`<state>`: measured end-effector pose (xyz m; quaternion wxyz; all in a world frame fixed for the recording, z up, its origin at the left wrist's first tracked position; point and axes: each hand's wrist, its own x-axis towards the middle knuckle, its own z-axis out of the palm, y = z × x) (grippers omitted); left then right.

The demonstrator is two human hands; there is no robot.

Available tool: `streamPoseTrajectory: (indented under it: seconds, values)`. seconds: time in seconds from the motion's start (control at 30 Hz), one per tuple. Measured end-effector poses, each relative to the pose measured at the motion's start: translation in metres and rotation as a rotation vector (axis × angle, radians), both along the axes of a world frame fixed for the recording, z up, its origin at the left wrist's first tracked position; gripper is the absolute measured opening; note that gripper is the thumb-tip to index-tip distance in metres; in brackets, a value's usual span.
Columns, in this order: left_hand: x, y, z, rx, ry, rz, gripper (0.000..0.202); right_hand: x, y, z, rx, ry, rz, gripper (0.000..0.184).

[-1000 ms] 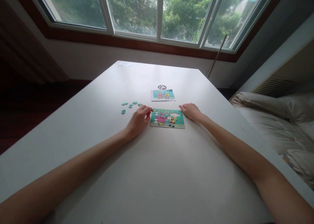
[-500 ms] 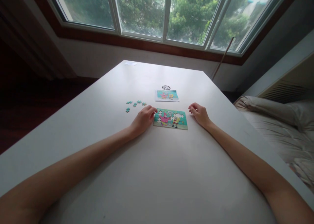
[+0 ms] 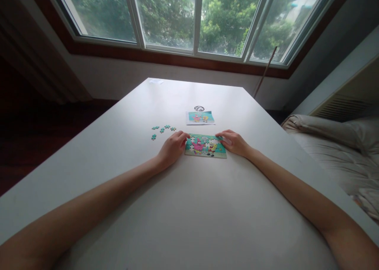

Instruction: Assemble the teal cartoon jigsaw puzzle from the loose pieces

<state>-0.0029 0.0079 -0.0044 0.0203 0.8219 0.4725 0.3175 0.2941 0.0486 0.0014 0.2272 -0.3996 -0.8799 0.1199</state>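
A partly assembled jigsaw puzzle (image 3: 204, 152) with cartoon figures lies flat on the white table, with gaps showing in its upper part. At its upper left edge is my left hand (image 3: 173, 148), closed, with thumb and fingertips on the border. My right hand (image 3: 235, 142) reaches over the upper right part, its thumb and index finger close together on the puzzle; whether a loose piece is between them is too small to tell. Several loose teal puzzle pieces (image 3: 162, 130) lie left of the puzzle, beyond my left hand. A printed picture sheet (image 3: 200, 118) with similar figures lies just behind it.
A round dark-patterned item (image 3: 199, 108) sits behind the picture sheet. The white table (image 3: 189, 207) stretches toward a window (image 3: 166, 17). Near the table's far left corner lies a pale sheet (image 3: 155, 81). A padded cream-coloured seat or bed (image 3: 322, 151) is at the right.
My right hand has moved left from beside the puzzle onto its upper right part. My left hand stays at the left edge. The view has tilted up slightly.
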Motion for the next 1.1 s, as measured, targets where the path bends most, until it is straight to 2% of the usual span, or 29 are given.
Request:
streamPoseTrajectory:
  seconds: [0.2, 0.37, 0.57, 1.1]
  values:
    - [0.0, 0.001, 0.0, 0.004, 0.044, 0.065, 0.023, 0.003, 0.002, -0.006, 0.11, 0.044, 0.073, 0.028]
    - [-0.003, 0.008, -0.009, 0.026, 0.065, 0.062, 0.037, 0.004, 0.004, -0.008, 0.229, 0.103, 0.147, 0.027]
    - [-0.006, 0.012, -0.016, 0.057, 0.168, 0.105, 0.052, 0.005, 0.004, -0.007, 0.368, 0.159, 0.058, 0.031]
    - [-0.001, 0.005, -0.006, 0.0, 0.233, 0.157, 0.045, 0.007, 0.006, -0.01, 0.369, 0.162, 0.043, 0.028]
